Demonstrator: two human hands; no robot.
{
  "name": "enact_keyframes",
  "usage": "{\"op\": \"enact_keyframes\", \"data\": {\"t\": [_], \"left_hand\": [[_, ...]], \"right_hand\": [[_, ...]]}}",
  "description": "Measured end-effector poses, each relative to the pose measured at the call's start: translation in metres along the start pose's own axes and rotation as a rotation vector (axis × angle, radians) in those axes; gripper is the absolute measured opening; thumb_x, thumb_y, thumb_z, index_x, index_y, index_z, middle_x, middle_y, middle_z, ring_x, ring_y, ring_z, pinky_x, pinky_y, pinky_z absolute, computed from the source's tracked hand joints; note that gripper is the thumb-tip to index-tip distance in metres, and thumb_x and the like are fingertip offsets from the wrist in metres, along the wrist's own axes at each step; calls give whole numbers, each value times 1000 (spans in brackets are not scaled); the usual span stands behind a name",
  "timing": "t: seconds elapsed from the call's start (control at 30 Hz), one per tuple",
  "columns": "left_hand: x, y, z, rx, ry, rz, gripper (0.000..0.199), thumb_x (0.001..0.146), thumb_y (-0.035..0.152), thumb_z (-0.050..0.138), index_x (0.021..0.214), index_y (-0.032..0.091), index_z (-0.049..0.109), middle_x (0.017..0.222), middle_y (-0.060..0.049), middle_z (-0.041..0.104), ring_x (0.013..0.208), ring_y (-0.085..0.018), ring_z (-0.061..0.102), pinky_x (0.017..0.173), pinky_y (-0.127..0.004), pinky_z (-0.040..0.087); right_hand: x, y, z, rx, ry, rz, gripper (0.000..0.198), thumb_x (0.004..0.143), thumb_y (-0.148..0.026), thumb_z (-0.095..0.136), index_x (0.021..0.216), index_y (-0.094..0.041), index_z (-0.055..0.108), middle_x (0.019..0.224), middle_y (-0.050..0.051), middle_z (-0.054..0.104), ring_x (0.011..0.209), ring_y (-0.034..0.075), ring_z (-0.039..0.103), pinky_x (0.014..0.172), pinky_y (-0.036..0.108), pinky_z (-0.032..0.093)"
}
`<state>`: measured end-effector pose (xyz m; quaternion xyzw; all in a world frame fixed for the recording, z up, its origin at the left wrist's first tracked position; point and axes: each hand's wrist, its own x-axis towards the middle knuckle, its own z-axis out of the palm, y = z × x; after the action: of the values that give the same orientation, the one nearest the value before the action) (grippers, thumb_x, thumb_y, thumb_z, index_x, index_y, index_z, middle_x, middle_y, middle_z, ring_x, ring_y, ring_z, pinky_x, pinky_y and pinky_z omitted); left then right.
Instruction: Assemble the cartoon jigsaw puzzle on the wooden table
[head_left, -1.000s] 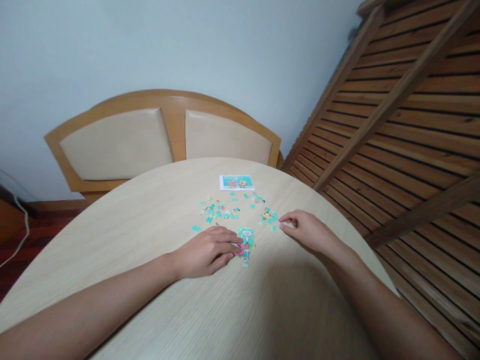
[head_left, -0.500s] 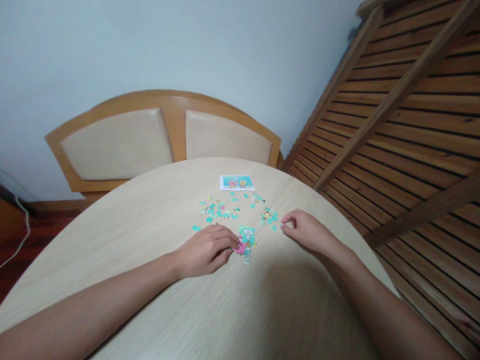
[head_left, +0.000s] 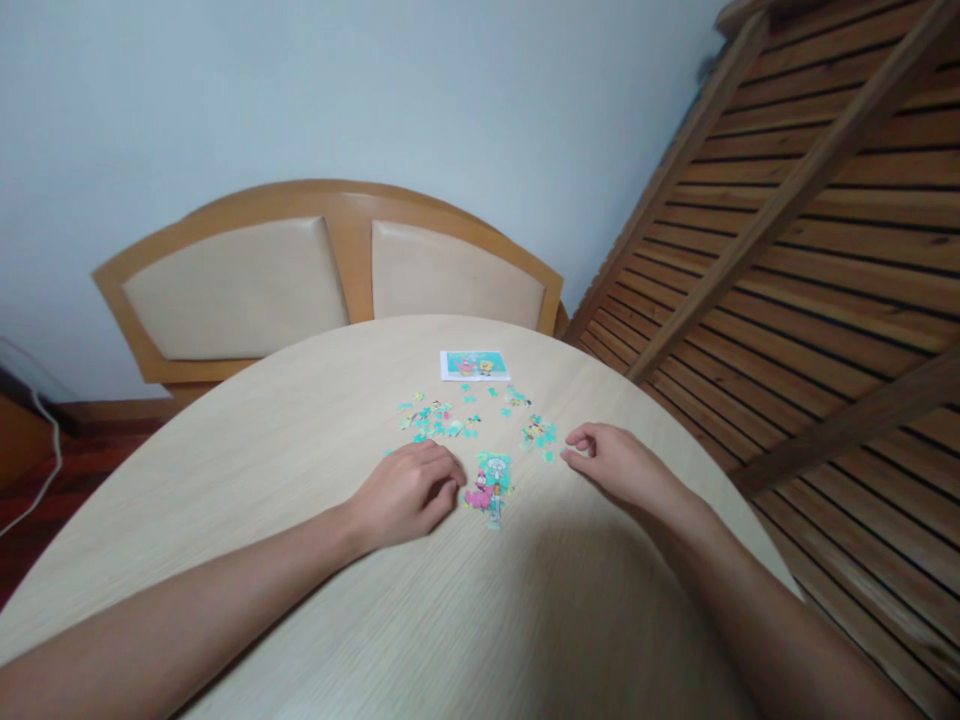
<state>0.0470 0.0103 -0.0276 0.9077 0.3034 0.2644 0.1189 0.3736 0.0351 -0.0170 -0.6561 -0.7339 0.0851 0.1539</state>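
Nearest to us is the bare front of the pale wood-grain bench (head_left: 420, 640), with a broad shadow (head_left: 600, 600) across it. Our two forearms reach in over it from either side. Our left hand (head_left: 412, 490) rests palm down, its fingers loosely curled; we cannot tell whether they grip anything. Just beside their tips, to the right, lies the joined puzzle section (head_left: 495, 470), flat on the bench, with a pale-headed figure on turquoise and a pink figure at its left. Our right hand (head_left: 611, 458) is well apart from that section, thumb and forefinger brought near each other; whether a piece sits between them we cannot tell.

Just left of those fingertips is the right cluster of loose pieces (head_left: 538, 432), turquoise and yellow. Beyond our left hand spreads the left cluster of loose pieces (head_left: 455, 430). Behind them lies the picture card (head_left: 476, 365), showing a pink figure and a yellow one we recognise as SpongeBob; any lettering is too small to read. Past the bench's far edge stand a wooden backrest (head_left: 352, 250) with cream panels and the pale wall (head_left: 480, 90).
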Motion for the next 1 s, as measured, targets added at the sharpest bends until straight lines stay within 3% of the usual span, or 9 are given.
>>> {"op": "enact_keyframes", "data": {"t": [0.23,0.37,0.53,0.73,0.87,1.0], "left_hand": [[0,-3,1,37,30,-64,18,93,17,46,93,19,64,92,-6,71,90,-21,65,86,-39,53],[-1,-7,4,71,37,-74,17,91,18,50,100,19,64,104,-7,71,101,-23,65,93,-43,54],[-4,-14,10,180,80,-163,34,91,24,57,124,18,59,133,-13,63,123,-30,59,107,-53,48],[-3,-20,13,269,7,-205,52,95,39,56,142,16,51,151,-15,51,142,-34,44,116,-55,38],[4,-24,11,309,-43,-245,62,96,50,55,146,15,46,155,-17,45,145,-38,39,117,-58,34],[8,-25,7,298,-53,-220,60,97,52,54,144,15,47,152,-16,49,142,-37,43,116,-57,34]], "right_hand": [[-1,-3,-1,0,-45,-1,19,87,-32,62,90,-17,74,90,10,75,81,23,68,71,31,48],[0,-4,4,17,-30,-59,20,88,-27,59,96,-17,74,92,9,74,80,21,67,72,31,48],[0,-5,11,22,17,-130,19,87,-24,58,96,-18,73,92,7,71,81,20,65,74,31,48],[0,-9,12,30,5,-169,21,89,-27,57,98,-17,73,95,9,70,85,22,64,77,32,48],[0,-12,14,43,1,-181,21,90,-23,55,100,-17,73,98,9,70,90,22,65,82,33,49],[0,-14,15,39,0,-188,22,89,-18,54,101,-17,72,100,9,70,94,23,65,84,33,49]]}}
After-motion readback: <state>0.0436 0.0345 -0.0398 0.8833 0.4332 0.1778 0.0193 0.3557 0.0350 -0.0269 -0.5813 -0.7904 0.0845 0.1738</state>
